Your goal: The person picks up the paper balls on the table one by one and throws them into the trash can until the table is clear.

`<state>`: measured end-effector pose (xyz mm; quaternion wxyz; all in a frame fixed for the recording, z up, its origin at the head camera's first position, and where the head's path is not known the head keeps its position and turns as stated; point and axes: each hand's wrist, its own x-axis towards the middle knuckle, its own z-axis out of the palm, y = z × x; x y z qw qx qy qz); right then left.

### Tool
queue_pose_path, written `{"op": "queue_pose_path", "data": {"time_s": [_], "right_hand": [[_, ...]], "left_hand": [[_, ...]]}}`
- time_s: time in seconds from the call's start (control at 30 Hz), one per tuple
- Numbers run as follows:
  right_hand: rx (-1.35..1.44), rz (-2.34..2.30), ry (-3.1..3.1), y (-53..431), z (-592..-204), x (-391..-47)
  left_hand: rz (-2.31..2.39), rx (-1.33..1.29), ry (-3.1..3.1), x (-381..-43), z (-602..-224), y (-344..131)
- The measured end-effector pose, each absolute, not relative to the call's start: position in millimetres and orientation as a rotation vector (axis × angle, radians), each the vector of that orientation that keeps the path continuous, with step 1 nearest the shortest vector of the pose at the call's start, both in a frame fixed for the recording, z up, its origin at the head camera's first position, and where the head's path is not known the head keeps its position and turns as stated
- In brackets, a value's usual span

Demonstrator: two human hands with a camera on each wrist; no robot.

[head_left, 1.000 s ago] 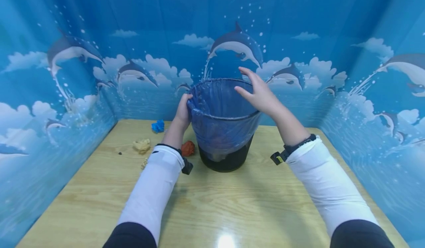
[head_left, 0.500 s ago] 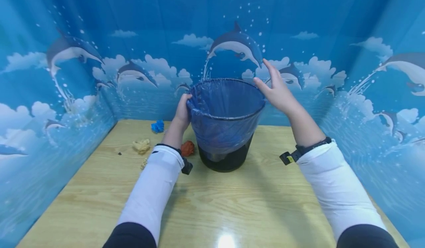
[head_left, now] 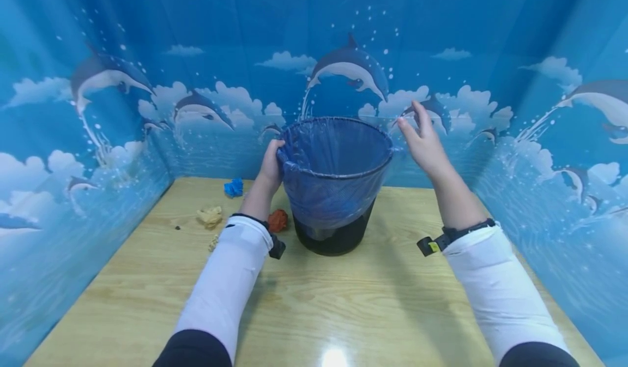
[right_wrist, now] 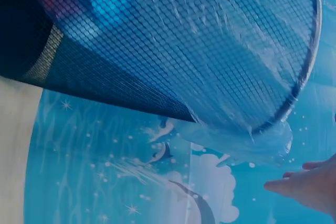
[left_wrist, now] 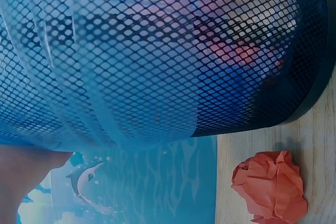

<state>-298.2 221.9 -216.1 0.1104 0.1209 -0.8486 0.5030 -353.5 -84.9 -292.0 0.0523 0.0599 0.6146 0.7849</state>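
A black mesh wastebasket [head_left: 333, 241] stands upright, lined with a translucent blue garbage bag [head_left: 338, 195] folded down over its rim. My left hand [head_left: 270, 165] holds the rim on the left side, thumb over the edge. Its fingers are hidden behind the basket and bag. To the right of the rim, my right hand [head_left: 429, 146] is raised with fingers and thumb extended. In the right wrist view, the fingers [right_wrist: 294, 186] are apart from the loose bag edge [right_wrist: 262, 142]. Colored crumpled pieces [left_wrist: 236, 51] show through the mesh.
Left of the basket on the wooden table [head_left: 319, 301] lie crumpled paper balls: blue [head_left: 233, 187], cream [head_left: 210, 216] and reddish-orange [head_left: 278, 221]. A small dark speck [head_left: 177, 227] is farther left. Dolphin-print curtains [head_left: 235, 45] enclose the back and sides.
My right hand has moved from over the basket's opening out to the right, past the rim. My left hand and the basket have stayed in place.
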Motion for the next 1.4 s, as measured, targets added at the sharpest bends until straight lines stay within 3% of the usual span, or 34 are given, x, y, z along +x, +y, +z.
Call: {"op": "queue_pose_path", "data": {"time_s": [0.5,0.9,1.4], "right_hand": [[0.12,1.65,-2.579,211,-242,-307],[0.084,1.724,-2.591,198,-255,-309],[0.115,2.22,-2.162,180,-272,-313]], "left_hand": [[2.388,0.195,1.895,-353,-295,-81],[2.39,0.173,1.9,-352,-293,-81],[2.419,0.171,1.85,-352,-293,-84]]}}
